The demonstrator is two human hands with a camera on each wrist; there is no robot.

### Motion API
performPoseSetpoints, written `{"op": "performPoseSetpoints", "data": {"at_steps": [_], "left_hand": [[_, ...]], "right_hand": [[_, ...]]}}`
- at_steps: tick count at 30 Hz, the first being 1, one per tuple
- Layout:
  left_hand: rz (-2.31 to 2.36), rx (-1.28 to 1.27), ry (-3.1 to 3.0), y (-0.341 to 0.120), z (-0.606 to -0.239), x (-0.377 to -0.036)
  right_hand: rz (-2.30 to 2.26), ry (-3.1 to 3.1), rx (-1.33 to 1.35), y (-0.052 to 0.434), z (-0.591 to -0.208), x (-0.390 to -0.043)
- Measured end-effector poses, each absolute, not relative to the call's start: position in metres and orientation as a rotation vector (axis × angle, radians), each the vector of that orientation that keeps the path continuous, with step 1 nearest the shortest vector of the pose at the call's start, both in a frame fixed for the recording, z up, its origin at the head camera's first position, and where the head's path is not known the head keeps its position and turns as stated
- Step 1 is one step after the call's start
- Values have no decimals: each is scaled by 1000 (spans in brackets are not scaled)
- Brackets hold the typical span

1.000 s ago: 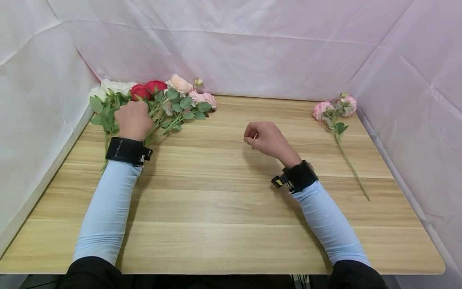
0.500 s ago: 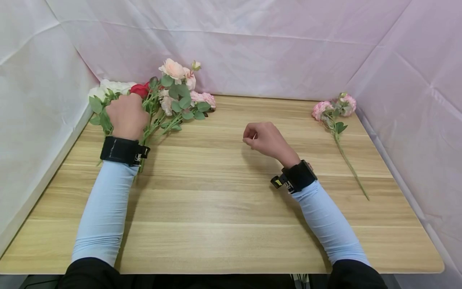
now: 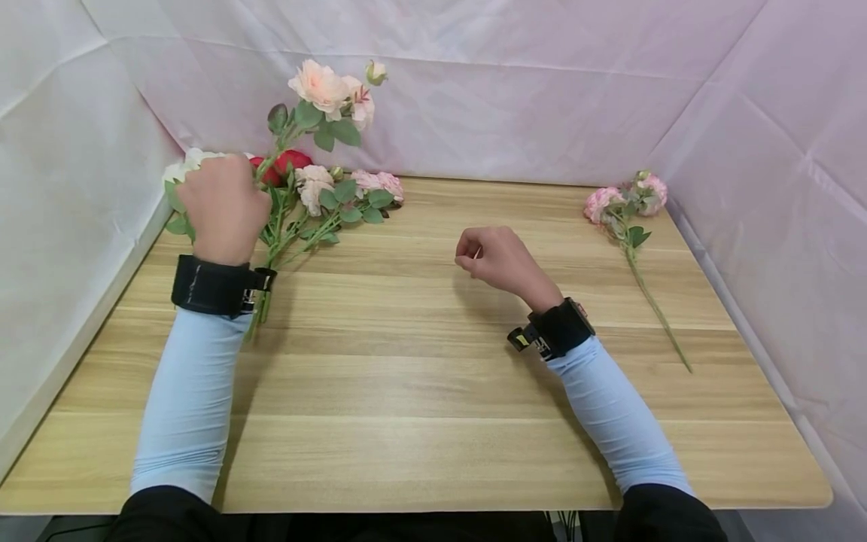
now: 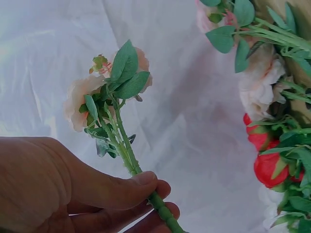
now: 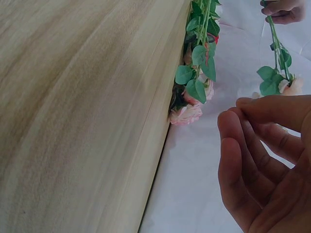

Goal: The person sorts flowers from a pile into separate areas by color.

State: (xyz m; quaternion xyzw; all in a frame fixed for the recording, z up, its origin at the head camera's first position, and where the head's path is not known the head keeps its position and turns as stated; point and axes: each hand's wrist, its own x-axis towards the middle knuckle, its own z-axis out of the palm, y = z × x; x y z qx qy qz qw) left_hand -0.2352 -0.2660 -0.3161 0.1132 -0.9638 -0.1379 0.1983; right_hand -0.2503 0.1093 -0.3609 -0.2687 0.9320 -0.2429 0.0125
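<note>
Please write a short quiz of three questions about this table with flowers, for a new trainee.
1. True or false: the left hand grips the stem of the peach rose spray.
2. Which holds nothing? A) left hand B) right hand
3. Where does the pink flower stem lie on the wooden table?

Key:
1. True; its blooms stand raised above the flower pile.
2. B; its fingers are loosely curled.
3. Alone at the far right, apart from both hands.

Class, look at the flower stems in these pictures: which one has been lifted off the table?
The peach rose stem, gripped by the left hand and raised above the pile; the pink stem lies alone at right.
</note>
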Motion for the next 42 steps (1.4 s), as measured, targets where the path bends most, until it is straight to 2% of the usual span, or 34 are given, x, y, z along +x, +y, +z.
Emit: {"op": "performPoseSetpoints", "data": {"at_steps": [9, 18, 26, 34, 42], "left_hand": [[-446, 271, -2634, -259, -309, -229], [-568, 11, -2645, -241, -306, -223], [-538, -147, -2683, -206, -304, -210], [-496, -319, -2633, -167, -315, -199], [-504, -435, -2567, -143, -324, -189]], "right_hand": [[-753, 2898, -832, 109, -361, -251], [-724, 2906, -862, 108, -363, -250], [-659, 2932, -960, 98, -359, -243], [-811, 2853, -998, 81, -356, -230], [-1235, 2602, -922, 64, -350, -217]]}}
